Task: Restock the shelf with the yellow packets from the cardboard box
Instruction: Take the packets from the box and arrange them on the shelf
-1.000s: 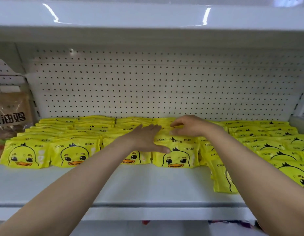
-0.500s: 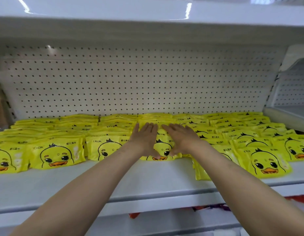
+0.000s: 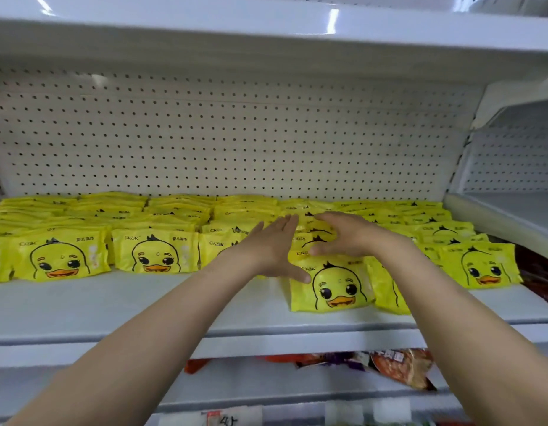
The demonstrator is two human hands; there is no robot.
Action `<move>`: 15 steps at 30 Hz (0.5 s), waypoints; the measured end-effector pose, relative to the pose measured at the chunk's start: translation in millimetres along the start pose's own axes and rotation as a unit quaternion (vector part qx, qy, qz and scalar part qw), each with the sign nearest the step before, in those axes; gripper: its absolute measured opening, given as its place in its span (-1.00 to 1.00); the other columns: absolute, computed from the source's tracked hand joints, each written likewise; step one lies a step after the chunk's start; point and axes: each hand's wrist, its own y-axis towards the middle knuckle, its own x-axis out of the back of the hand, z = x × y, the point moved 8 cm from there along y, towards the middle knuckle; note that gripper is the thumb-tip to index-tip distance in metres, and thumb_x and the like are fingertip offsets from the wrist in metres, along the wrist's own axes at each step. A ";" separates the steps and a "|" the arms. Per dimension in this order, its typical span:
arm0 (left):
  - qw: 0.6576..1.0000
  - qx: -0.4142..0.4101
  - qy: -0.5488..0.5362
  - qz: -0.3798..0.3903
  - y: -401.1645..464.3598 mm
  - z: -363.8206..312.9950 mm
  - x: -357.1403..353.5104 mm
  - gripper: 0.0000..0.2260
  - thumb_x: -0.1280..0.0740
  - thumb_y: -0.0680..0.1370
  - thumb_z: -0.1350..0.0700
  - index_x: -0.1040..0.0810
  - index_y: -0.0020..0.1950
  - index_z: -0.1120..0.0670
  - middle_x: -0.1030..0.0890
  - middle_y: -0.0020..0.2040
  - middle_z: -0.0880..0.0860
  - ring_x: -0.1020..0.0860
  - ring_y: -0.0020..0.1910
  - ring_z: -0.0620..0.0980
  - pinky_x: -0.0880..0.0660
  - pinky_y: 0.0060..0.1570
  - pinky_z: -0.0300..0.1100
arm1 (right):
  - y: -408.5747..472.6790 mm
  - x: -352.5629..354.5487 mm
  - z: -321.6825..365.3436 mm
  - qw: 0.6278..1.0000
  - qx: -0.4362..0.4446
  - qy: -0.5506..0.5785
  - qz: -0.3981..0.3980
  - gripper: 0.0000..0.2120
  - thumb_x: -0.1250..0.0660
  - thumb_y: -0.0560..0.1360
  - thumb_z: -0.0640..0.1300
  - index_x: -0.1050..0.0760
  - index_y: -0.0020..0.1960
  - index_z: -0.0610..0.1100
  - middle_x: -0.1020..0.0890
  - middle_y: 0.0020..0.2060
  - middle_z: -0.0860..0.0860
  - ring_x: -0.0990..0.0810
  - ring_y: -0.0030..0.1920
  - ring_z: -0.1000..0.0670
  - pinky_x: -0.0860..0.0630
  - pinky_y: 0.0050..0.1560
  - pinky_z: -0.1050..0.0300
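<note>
Several rows of yellow duck-face packets [image 3: 156, 255] lie overlapping on the white shelf [image 3: 143, 305]. My left hand [image 3: 271, 250] reaches in flat, fingers straight, its thumb touching the front packet [image 3: 334, 287] of the middle row, which sits further forward than its neighbours. My right hand [image 3: 346, 233] arches over the packets just behind that one, its fingers bent down onto them and its thumb on the row's near side. The cardboard box is out of view.
A white pegboard back wall [image 3: 223, 142] rises behind the packets and an upper shelf [image 3: 266, 29] hangs overhead. Another shelf bay [image 3: 512, 207] adjoins at the right. Red and orange snack bags [image 3: 402, 367] lie on the shelf below.
The view has swung left to right along the shelf. My hands shifted to the right row, and its front packet now sits further forward on the shelf.
</note>
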 end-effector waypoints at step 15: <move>0.986 0.091 0.083 0.116 16.6 -48.4 -47.2 0.31 -0.49 0.24 -0.38 0.40 0.55 0.07 0.34 0.57 0.03 0.32 0.55 0.02 0.19 0.51 0.17 | -29.1 -48.7 -52.3 0.986 0.094 -0.107 0.085 0.22 -0.55 0.25 0.30 0.20 0.61 0.12 0.14 0.61 0.03 0.21 0.59 -0.01 0.16 0.57 -0.15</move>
